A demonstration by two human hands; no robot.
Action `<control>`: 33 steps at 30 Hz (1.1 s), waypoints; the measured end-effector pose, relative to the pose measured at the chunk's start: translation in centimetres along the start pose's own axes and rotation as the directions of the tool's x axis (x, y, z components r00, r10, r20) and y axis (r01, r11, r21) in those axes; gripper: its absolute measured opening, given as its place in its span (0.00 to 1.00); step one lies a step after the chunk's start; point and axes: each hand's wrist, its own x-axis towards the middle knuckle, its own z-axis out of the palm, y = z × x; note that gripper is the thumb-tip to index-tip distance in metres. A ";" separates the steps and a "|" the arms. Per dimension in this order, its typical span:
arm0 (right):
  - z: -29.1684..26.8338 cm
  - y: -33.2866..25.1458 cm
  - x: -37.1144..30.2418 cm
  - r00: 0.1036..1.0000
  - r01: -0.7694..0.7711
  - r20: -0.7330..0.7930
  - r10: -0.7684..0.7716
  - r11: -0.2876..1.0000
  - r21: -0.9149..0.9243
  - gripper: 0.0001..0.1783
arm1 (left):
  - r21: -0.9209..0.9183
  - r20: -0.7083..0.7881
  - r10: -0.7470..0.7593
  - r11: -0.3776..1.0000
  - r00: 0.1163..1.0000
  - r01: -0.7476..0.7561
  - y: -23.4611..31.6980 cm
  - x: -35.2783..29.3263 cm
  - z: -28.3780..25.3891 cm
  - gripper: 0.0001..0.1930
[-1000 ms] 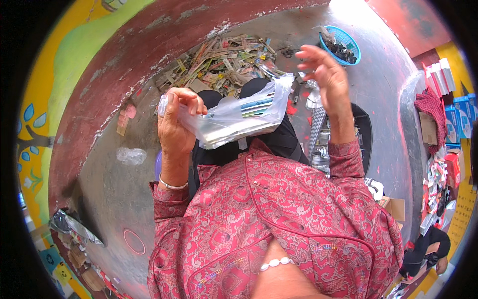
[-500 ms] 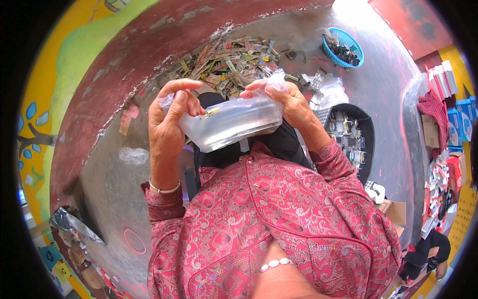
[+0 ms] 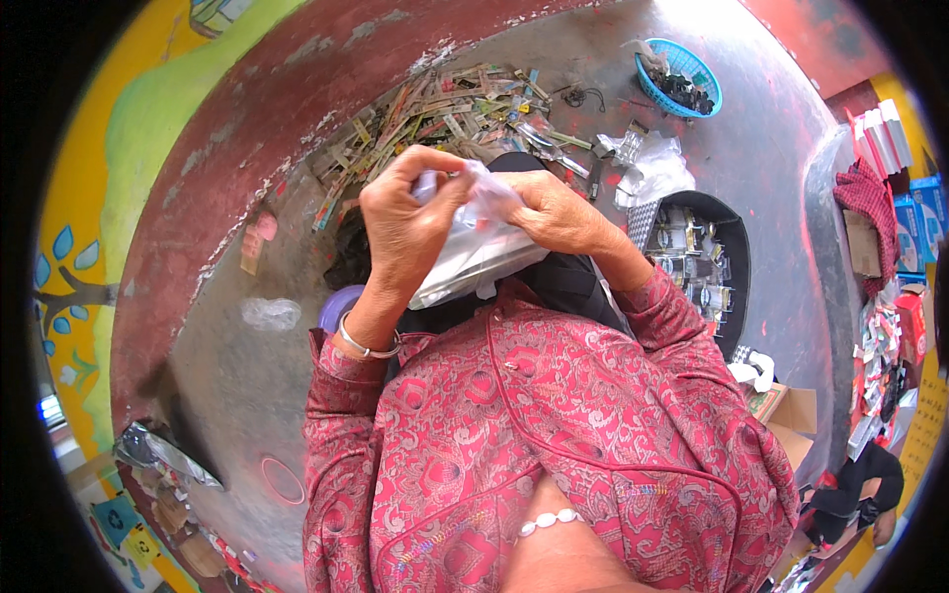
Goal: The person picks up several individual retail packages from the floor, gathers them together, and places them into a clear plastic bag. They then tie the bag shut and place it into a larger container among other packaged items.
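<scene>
The person's left hand (image 3: 410, 215) and right hand (image 3: 565, 213) pinch the bunched top of a clear plastic bag (image 3: 476, 259) over the dark-clad lap (image 3: 565, 290), nearer than the scrap pile (image 3: 435, 114).

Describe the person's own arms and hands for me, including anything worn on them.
The left sleeve and right sleeve are long and reddish-pink, covered in a pale, swirling pattern. The left hand and right hand are ungloved. A thin, pale, shiny bangle circles the left wrist; none shows on the right.
</scene>
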 end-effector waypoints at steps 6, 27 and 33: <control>-0.8 0.1 -0.5 0.985 -0.171 0.015 0.172 0.959 0.225 0.11 | -0.526 -0.034 -0.221 0.833 0.975 0.171 -1.0 0.8 -1.7 0.05; -1.7 1.7 -0.2 0.976 0.051 -0.160 0.149 0.558 0.828 0.19 | -0.863 -0.011 -0.156 0.501 0.988 0.070 -4.1 2.4 -7.5 0.27; -1.4 1.7 -0.1 0.975 0.050 -0.159 0.156 0.542 0.839 0.19 | -0.160 0.184 -0.088 0.980 0.979 0.118 -4.4 -2.1 -5.4 0.67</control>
